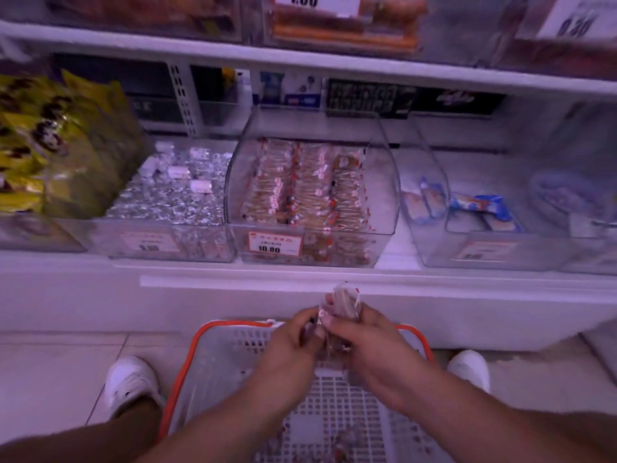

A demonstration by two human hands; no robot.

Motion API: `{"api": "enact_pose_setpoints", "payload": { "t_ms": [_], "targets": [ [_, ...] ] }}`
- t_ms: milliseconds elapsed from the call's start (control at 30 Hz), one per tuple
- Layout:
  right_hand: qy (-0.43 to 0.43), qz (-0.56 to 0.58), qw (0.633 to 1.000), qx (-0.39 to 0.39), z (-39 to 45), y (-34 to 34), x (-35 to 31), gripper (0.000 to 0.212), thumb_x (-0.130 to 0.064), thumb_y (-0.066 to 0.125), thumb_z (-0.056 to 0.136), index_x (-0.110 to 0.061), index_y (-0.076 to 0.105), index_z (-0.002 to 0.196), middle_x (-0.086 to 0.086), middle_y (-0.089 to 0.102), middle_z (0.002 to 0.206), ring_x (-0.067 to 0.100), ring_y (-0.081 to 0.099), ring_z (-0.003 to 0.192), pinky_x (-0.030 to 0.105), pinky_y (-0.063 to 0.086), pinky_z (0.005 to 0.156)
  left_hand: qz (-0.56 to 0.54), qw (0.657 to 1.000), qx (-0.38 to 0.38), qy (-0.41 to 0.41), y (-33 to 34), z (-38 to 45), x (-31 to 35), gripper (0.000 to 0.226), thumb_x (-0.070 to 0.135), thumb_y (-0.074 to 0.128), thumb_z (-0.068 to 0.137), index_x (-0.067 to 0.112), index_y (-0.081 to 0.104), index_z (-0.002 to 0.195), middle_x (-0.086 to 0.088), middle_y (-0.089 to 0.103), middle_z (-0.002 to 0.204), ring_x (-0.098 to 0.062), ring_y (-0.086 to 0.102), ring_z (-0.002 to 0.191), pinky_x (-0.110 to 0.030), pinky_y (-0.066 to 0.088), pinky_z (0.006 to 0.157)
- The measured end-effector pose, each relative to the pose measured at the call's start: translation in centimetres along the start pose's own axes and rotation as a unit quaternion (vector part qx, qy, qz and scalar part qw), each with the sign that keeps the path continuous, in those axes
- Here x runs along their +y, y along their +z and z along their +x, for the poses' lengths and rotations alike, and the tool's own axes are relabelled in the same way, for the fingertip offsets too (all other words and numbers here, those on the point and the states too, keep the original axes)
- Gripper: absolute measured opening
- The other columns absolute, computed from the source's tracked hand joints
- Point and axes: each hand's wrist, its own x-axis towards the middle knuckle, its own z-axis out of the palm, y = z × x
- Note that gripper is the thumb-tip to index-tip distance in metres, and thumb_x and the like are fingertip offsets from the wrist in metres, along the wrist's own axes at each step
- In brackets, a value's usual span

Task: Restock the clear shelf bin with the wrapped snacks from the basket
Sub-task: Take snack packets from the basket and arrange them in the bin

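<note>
A shop shelf (300,272) fronts the view. Both hands, the left hand (293,342) and right hand (364,342), pinch a small bundle of wrapped snacks (342,304) together above the basket (207,359), likely squaring it for the nearly full clear bin (384,182) on the shelf above.

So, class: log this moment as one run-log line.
both hands: left hand, right hand | hold: wrapped snacks | over: basket | target: clear shelf bin

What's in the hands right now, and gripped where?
Both hands hold a small bunch of wrapped snacks above the basket. The left hand and right hand pinch its lower part; the upper ends stick up free.
</note>
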Motion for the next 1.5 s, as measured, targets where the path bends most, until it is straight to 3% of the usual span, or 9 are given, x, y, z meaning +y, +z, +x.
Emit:
{"api": "enact_pose_setpoints", "payload": {
  "t_ms": [133, 333, 567, 667, 800, 933, 1000, 1267, 1500],
  "targets": [
    [-0.017, -0.022, 0.998, 0.062, -0.4, -0.2, 0.3, 0.010, -0.013, 0.070, 0.090, -0.018, 0.069, 0.099, 0.012, 0.076, 0.097, 0.025, 0.071, 0.087, 0.046, 0.059, 0.076, 0.147, 0.989, 0.017, 0.021, 1.1, 0.9, 0.2, 0.044, 0.017, 0.045, 0.105, 0.028, 0.042, 0.147, 0.001, 0.060, 0.134, -0.008, 0.056, 0.118, -0.017, 0.040, 0.099],
    [-0.011, -0.088, 0.993, 0.082, 1.8, -1.2, -1.5, 0.016, -0.015, 0.074, 0.087, -0.020, 0.069, 0.101, 0.001, 0.077, 0.091, 0.019, 0.073, 0.073, 0.029, 0.053, 0.053, -0.232, 0.931, 0.068, -0.274, -1.6, 3.8, 2.7, 0.030, 0.024, 0.043, 0.093, 0.008, 0.067, 0.097, -0.008, 0.064, 0.074, -0.021, 0.049, 0.064, -0.027, 0.032, 0.050],
    [0.011, -0.017, 0.999, 0.030, 3.1, 0.1, -1.5, 0.020, -0.007, 0.058, 0.088, -0.014, 0.074, 0.099, 0.016, 0.076, 0.092, 0.031, 0.072, 0.075, 0.039, 0.054, 0.059, -0.183, 0.967, 0.051, -0.168, -2.1, 4.3, 3.1, 0.057, -0.014, 0.051, 0.088, 0.002, 0.047, 0.143, -0.007, 0.061, 0.080, -0.015, 0.054, 0.057, -0.026, 0.043, 0.051],
    [-0.011, 0.010, 0.999, 0.029, 3.1, -0.2, -1.8, 0.020, -0.007, 0.055, 0.094, -0.011, 0.073, 0.100, 0.015, 0.075, 0.093, 0.028, 0.070, 0.073, 0.041, 0.055, 0.062, -0.075, 0.992, 0.055, -0.081, -2.5, 5.0, 2.1, 0.076, -0.001, 0.075, 0.083, 0.017, 0.042, 0.149, -0.004, 0.065, 0.100, -0.011, 0.063, 0.083, -0.024, 0.053, 0.078],
    [-0.016, 0.035, 0.999, -0.018, 2.4, 0.2, -1.7, 0.029, 0.001, 0.048, 0.094, -0.009, 0.072, 0.106, 0.017, 0.075, 0.103, 0.027, 0.070, 0.081, 0.044, 0.056, 0.067, 0.021, 0.994, 0.111, 0.003, -2.5, 5.0, 2.0, 0.077, 0.020, 0.088, 0.069, 0.024, 0.057, 0.139, 0.003, 0.071, 0.099, 0.004, 0.062, 0.077, -0.012, 0.050, 0.070],
    [-0.019, 0.093, 0.995, -0.031, 1.9, 0.6, -1.7, 0.025, 0.004, 0.048, 0.091, 0.000, 0.071, 0.098, 0.030, 0.066, 0.097, 0.036, 0.064, 0.076, 0.047, 0.056, 0.065, -0.063, 0.991, 0.077, -0.089, -2.5, 4.7, 2.2, 0.094, 0.036, 0.092, 0.057, 0.028, 0.051, 0.141, 0.003, 0.060, 0.129, -0.008, 0.061, 0.112, -0.029, 0.052, 0.096],
    [-0.016, 0.099, 0.994, -0.035, 2.0, 0.5, -1.9, 0.024, 0.002, 0.049, 0.089, 0.004, 0.068, 0.105, 0.036, 0.063, 0.099, 0.038, 0.062, 0.076, 0.044, 0.054, 0.061, -0.229, 0.959, -0.033, -0.166, -2.3, 4.3, 2.3, 0.067, 0.021, 0.087, 0.067, 0.009, 0.063, 0.128, -0.012, 0.069, 0.119, -0.023, 0.068, 0.099, -0.043, 0.054, 0.092],
    [-0.195, -0.271, 0.943, 0.013, 1.4, 1.6, -1.4, 0.028, -0.023, 0.056, 0.098, -0.040, 0.057, 0.121, -0.024, 0.067, 0.116, -0.009, 0.059, 0.111, 0.016, 0.047, 0.096, -0.336, 0.925, -0.064, -0.164, -1.6, 4.0, 2.5, 0.031, 0.002, 0.066, 0.075, 0.007, 0.074, 0.104, -0.022, 0.071, 0.106, -0.028, 0.067, 0.080, -0.034, 0.056, 0.063],
    [-0.257, -0.432, 0.864, 0.001, 1.6, 0.6, -0.9, 0.048, -0.020, 0.051, 0.100, -0.030, 0.036, 0.145, -0.015, 0.040, 0.144, -0.013, 0.041, 0.127, 0.004, 0.033, 0.100, -0.333, 0.933, 0.002, -0.138, -2.3, 4.2, 3.2, 0.019, 0.016, 0.055, 0.097, 0.011, 0.060, 0.115, -0.014, 0.071, 0.092, -0.023, 0.068, 0.068, -0.036, 0.057, 0.062]
  ]
}}
